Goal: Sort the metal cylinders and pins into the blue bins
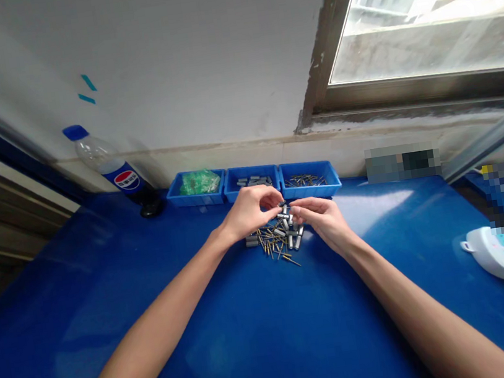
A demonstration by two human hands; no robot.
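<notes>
Bare forearms [175,309] over glossy blue bench [254,339], hands working at loose metal parts.
Head view: left hand [250,209] pinches small dark piece [281,204] above short silver-grey metal cylinders [290,242] and thin brass-coloured pins [268,246]; right hand [327,219] just beside, fingers nearly together, can't tell if holding anything. Piece probably light, stiff, slippery; grip across sides. Loose parts crowd underneath; three blue plastic trays [313,193] behind, clear blue-capped bottle [121,177] left, well apart.
</notes>
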